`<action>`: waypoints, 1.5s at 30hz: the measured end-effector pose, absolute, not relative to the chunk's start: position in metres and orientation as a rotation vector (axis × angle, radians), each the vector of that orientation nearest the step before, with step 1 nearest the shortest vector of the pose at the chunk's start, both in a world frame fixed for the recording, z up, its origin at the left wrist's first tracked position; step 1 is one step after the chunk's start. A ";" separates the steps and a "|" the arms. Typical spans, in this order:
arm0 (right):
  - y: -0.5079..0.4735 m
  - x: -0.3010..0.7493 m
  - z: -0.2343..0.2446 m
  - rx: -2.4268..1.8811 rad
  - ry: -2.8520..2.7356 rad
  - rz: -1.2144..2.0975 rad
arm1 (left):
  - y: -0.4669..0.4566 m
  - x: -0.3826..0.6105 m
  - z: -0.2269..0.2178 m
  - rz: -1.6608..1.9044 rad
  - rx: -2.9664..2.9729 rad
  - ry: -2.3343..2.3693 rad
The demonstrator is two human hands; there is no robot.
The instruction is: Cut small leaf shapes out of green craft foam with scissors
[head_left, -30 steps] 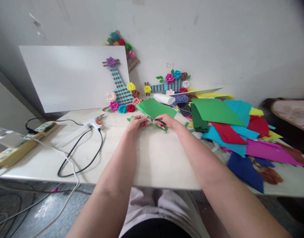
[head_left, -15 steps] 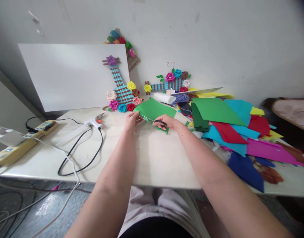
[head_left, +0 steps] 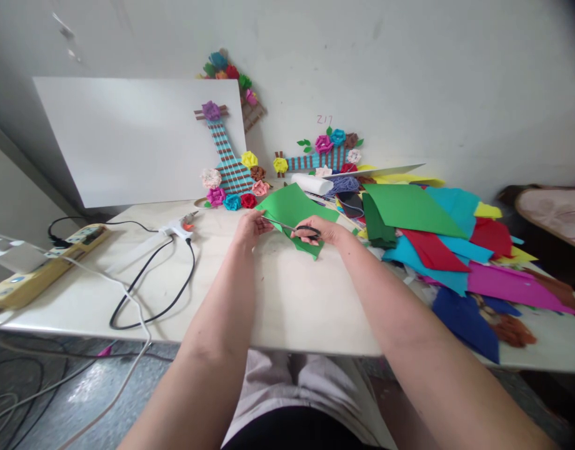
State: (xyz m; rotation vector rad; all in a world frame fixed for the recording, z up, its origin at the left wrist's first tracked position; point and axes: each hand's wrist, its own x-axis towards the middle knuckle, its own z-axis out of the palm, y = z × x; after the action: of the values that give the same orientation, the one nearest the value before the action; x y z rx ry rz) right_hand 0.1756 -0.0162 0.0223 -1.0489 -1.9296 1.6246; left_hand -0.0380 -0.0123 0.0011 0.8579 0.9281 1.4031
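Observation:
My left hand (head_left: 252, 226) pinches the left corner of a green sheet (head_left: 294, 203), which looks like paper or felt. Black-handled scissors (head_left: 310, 232) are gripped in my right hand (head_left: 318, 229), their blades pointing left along the sheet toward my left fingers. Below the blades a green strip (head_left: 304, 245) hangs down, partly cut from the sheet. Just behind the sheet lies a white roll (head_left: 310, 184). A guitar shape (head_left: 229, 162) striped blue and brown, edged with crepe flowers, leans at the back left.
A glue gun (head_left: 177, 228) with a black cord lies at left, near a yellow power strip (head_left: 48, 265). Coloured sheets (head_left: 437, 250) pile up at right. A white board (head_left: 137, 140) and a second flowered guitar (head_left: 320, 159) lean on the wall.
The scissors have shifted slightly right, and the green strip below them hangs lower and shows wider. My left hand still holds the corner.

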 end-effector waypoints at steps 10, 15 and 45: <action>-0.017 0.172 0.022 -1.076 -1.895 1.621 | -0.010 -0.036 -0.002 1.381 0.861 0.885; -0.021 0.172 0.026 -1.084 -1.883 1.628 | -0.009 -0.035 -0.002 1.373 0.847 0.881; -0.014 0.177 0.019 -1.082 -1.909 1.556 | -0.008 -0.034 -0.002 1.364 0.839 0.885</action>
State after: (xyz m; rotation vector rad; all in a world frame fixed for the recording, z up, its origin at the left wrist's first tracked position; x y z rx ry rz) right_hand 0.1765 -0.0142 0.0189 -1.0820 -1.9089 1.5558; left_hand -0.0342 -0.0081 -0.0020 0.8387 0.8850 1.3642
